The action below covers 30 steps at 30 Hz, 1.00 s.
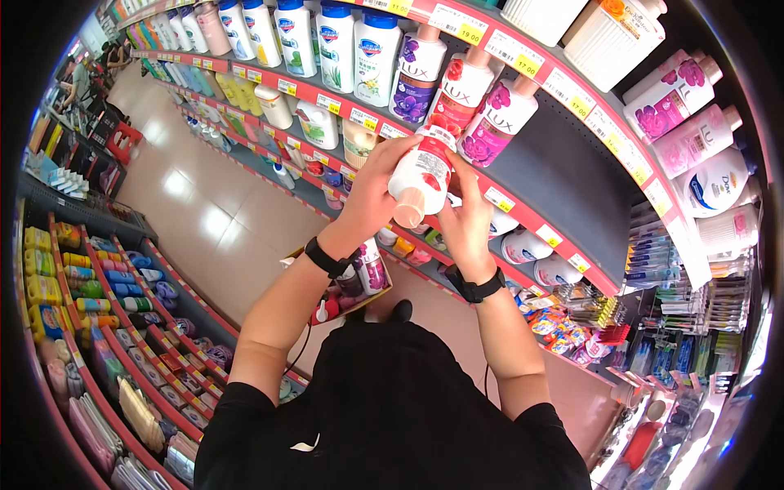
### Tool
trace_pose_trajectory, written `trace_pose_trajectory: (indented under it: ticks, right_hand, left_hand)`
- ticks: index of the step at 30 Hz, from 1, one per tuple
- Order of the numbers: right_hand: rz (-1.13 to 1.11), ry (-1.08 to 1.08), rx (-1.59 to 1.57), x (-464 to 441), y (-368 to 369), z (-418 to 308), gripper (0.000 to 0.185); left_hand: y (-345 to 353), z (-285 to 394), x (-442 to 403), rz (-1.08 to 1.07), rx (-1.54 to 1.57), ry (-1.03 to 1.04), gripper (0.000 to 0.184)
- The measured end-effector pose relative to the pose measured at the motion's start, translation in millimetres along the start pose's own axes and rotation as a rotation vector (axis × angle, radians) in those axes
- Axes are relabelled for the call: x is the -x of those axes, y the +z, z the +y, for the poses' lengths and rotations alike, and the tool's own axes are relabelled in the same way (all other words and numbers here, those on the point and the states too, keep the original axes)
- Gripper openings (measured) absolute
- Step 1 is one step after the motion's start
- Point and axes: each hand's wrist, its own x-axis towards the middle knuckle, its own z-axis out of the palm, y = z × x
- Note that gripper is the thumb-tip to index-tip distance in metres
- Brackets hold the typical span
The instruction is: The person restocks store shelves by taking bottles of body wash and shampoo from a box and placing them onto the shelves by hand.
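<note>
A white and red bottle (425,171) with a pale pink cap is between my hands, its cap tilted down toward me and its printed label facing up. My left hand (374,192) is closed round its left side. My right hand (467,214) grips its right side, the fingers on the upper edge. Just beyond the bottle, a red LUX bottle (462,91) stands on the shelf (563,155), between a purple LUX bottle (417,75) and a pink LUX bottle (500,122). Both wrists wear dark bands.
White bottles with blue caps (377,57) line the shelf to the left. Below my hands, a cardboard box (377,296) with LUX bottles rests on the floor near my feet. Lower shelves hold more bottles. Another stocked rack (122,327) is at left; toothbrush packs (653,253) hang at right.
</note>
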Motion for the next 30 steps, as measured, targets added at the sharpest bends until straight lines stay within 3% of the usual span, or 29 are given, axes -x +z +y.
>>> trace_pose_trajectory:
  ticks: [5,7,13,26,28,30]
  right_hand:
    - [-0.019,0.039,0.027,-4,2,-3,0.055]
    - [-0.037,0.047,-0.011,-7,4,-1,0.058]
    - [-0.038,0.043,-0.094,-10,9,0,0.057]
    - [-0.059,0.121,-0.116,-17,10,-2,0.057]
    - [-0.050,0.128,-0.120,-20,10,-4,0.057]
    - [-0.039,0.134,-0.123,-23,12,-3,0.057]
  left_hand:
    - [1,-12,-1,-0.038,0.040,-0.070,0.066]
    - [5,-12,-4,-0.014,0.313,-0.204,0.066]
    - [7,-21,-5,-0.032,0.421,-0.262,0.069]
    - [2,-30,-14,-0.086,0.144,-0.273,0.061]
    - [0,-26,-19,-0.107,0.006,-0.120,0.062]
    - [-1,-30,-24,-0.126,-0.006,-0.098,0.063]
